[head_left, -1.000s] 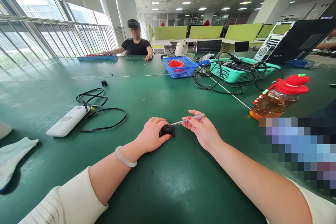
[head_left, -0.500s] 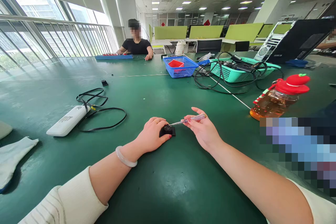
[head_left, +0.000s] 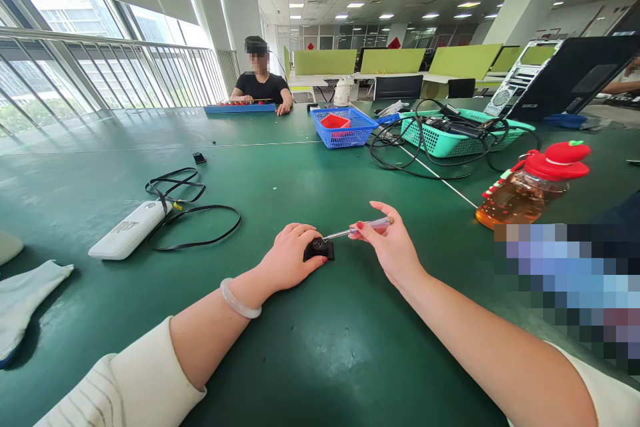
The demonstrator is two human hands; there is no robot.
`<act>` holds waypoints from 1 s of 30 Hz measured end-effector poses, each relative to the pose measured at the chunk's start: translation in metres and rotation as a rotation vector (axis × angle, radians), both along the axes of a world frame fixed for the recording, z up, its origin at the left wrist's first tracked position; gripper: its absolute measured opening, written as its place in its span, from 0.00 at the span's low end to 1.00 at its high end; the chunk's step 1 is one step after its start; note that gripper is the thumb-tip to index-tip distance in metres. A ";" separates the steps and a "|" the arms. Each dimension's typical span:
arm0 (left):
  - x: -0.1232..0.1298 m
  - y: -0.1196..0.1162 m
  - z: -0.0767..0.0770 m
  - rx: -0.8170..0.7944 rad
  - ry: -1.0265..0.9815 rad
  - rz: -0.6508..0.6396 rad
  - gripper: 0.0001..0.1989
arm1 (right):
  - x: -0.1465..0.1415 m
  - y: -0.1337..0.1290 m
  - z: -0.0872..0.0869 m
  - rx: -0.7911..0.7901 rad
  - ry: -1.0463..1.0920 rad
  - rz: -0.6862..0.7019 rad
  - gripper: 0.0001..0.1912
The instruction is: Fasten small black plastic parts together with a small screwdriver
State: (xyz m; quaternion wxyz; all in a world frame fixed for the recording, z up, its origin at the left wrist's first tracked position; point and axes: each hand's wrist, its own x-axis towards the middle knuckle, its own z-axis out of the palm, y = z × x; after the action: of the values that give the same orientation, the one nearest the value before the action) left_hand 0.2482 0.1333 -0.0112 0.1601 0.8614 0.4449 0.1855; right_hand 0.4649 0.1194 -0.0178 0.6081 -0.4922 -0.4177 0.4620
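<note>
Near the middle of the green table, my left hand (head_left: pixel 291 257) is closed around a small black part (head_left: pixel 319 249) with a round centre, its thumb along the near side. The part rests on the tabletop; its exact kind is too small to tell. Pinched in my right hand (head_left: pixel 393 240) is a screwdriver (head_left: pixel 371 225) with a clear purplish handle. Its metal shaft points left, and the tip meets the top of the black part. One finger of my right hand is raised off the handle.
A white power bank (head_left: pixel 129 230) with a black cable lies left. Farther off are a small black piece (head_left: pixel 199 158), a blue basket (head_left: pixel 345 140), and a green basket (head_left: pixel 453 145) with cables. A red-lidded bottle (head_left: pixel 525 193) stands right. Another person (head_left: pixel 260 85) sits across, behind a blue tray (head_left: pixel 240 109).
My right hand has shifted its fingers on the screwdriver handle and tilted slightly. My left hand and the black part have stayed put. Across the table, the blue tray has moved right.
</note>
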 end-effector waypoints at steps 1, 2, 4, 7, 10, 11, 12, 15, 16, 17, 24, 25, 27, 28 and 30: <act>0.000 0.000 0.000 0.001 -0.001 0.000 0.15 | 0.000 0.000 0.000 0.006 0.006 0.010 0.41; 0.000 0.000 0.000 0.002 -0.001 -0.002 0.15 | -0.001 0.000 0.000 0.016 0.020 0.023 0.40; 0.000 0.001 -0.001 0.003 0.000 -0.004 0.15 | -0.002 -0.001 0.001 0.036 0.058 0.058 0.37; -0.001 0.001 -0.002 0.012 -0.002 -0.008 0.15 | -0.004 -0.002 0.002 0.058 0.117 0.088 0.30; -0.001 0.002 -0.003 0.020 -0.006 -0.011 0.15 | -0.005 -0.004 0.004 0.072 0.170 0.094 0.27; -0.001 0.002 -0.003 0.022 -0.007 -0.012 0.15 | -0.005 -0.005 0.005 0.078 0.182 0.105 0.26; -0.001 0.002 -0.003 0.023 -0.008 -0.012 0.15 | -0.006 -0.006 0.005 0.083 0.191 0.119 0.26; -0.001 0.001 -0.003 0.024 -0.011 -0.012 0.15 | -0.006 -0.008 0.008 0.098 0.197 0.149 0.24; -0.001 0.001 -0.003 0.025 -0.012 -0.012 0.15 | -0.006 -0.008 0.008 0.100 0.194 0.146 0.24; -0.001 0.001 -0.003 0.025 -0.013 -0.013 0.15 | -0.006 -0.008 0.008 0.100 0.190 0.138 0.24; -0.002 0.002 -0.004 0.021 -0.008 -0.009 0.15 | -0.004 -0.002 0.002 0.025 0.235 0.053 0.24; -0.002 0.002 -0.004 0.023 -0.011 -0.010 0.15 | -0.004 -0.001 0.001 0.014 0.253 0.051 0.24; -0.001 0.001 -0.003 0.024 -0.014 -0.011 0.15 | -0.004 0.000 0.001 -0.006 0.290 0.054 0.25; -0.001 0.001 -0.003 0.024 -0.013 -0.010 0.15 | -0.003 0.000 0.001 -0.014 0.305 0.057 0.25; -0.001 0.001 -0.002 0.021 -0.011 -0.006 0.15 | -0.003 0.000 0.001 -0.026 0.327 0.060 0.25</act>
State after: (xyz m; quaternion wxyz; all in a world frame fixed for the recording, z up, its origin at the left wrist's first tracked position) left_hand 0.2476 0.1340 -0.0132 0.1541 0.8633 0.4394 0.1947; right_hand 0.4615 0.1195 -0.0167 0.6474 -0.4057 -0.3216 0.5594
